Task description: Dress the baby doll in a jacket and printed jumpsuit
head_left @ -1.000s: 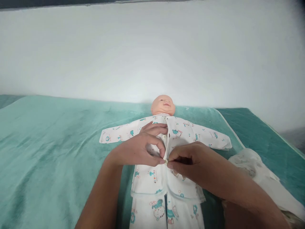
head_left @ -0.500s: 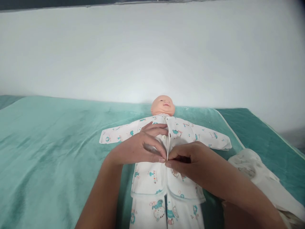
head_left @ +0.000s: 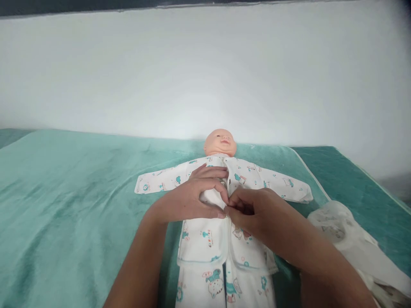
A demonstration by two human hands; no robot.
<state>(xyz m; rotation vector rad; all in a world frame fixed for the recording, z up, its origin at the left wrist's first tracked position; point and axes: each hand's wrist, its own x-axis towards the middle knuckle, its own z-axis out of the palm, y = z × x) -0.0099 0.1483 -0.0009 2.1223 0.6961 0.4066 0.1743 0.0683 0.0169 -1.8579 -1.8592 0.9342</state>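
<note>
A baby doll (head_left: 220, 142) lies face up, dressed in a white baby shirt (head_left: 202, 241) with teal and pink animal prints. Its sleeves stretch out to both sides. My left hand (head_left: 195, 196) rests across the chest, thumb and forefinger curved into a ring with their tips at the shirt's front opening. My right hand (head_left: 257, 208) pinches the front edge of the shirt at mid-chest, against the left fingertips. Whatever lies between the fingertips is hidden. Matching printed trousers (head_left: 201, 286) cover the doll's legs below the hem.
Light green cloth (head_left: 80, 205) spreads under the doll, with darker green fabric (head_left: 349, 184) to the right. A crumpled white garment (head_left: 349, 239) lies by my right forearm. Behind the doll's head rises a white wall (head_left: 192, 68).
Both hands have shifted slightly up the shirt front. My left thumb and forefinger have parted a little, and the front edge has moved slightly right. The button seen between the left fingers is now mostly covered.
</note>
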